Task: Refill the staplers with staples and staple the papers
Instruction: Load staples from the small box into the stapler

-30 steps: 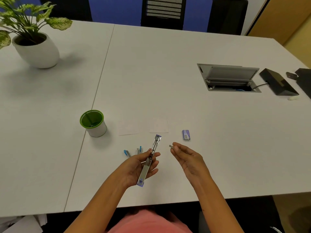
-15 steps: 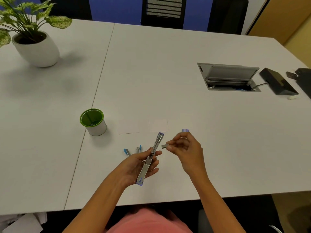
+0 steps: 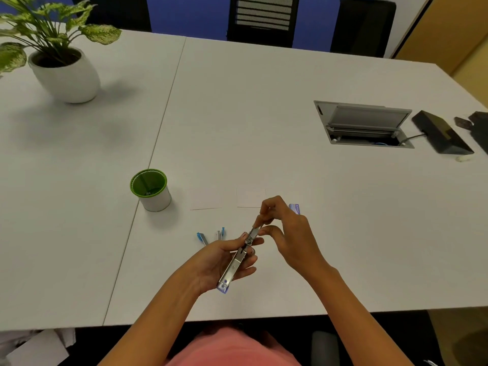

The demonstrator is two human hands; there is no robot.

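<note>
A white table point(image 3: 264, 114) backed by dark chairs point(image 3: 261, 19) is set with a potted plant point(image 3: 63, 70), a green cup point(image 3: 150, 190) and papers point(image 3: 250, 198), while above its near part an opened stapler point(image 3: 237, 260) is gripped by the left hand point(image 3: 221, 262) and pinched at its tip by the right hand point(image 3: 287, 231).

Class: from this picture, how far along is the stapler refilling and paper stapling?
Done: the stapler lies opened in the left hand. In hand: the right hand pinches at its far end, apparently seating staples. Left: closing it, the other staplers, the unstapled papers.
</note>
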